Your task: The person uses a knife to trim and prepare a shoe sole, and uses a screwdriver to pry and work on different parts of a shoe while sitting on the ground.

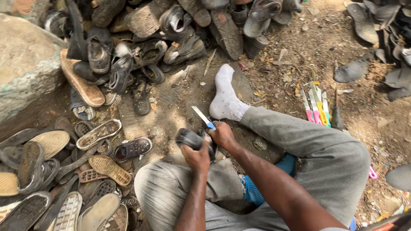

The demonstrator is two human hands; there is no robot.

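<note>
My left hand grips a dark worn shoe held over my lap. My right hand holds a knife with a blue handle, its pale blade pointing up and left, just above the shoe. I sit cross-legged on the dirt in grey trousers, and my foot in a white sock stretches out beyond the hands.
Piles of old shoes and detached soles lie at the left and along the top. Several knives with pink, yellow and green handles lie on the ground at right. A large rock sits at upper left. More dark soles lie at upper right.
</note>
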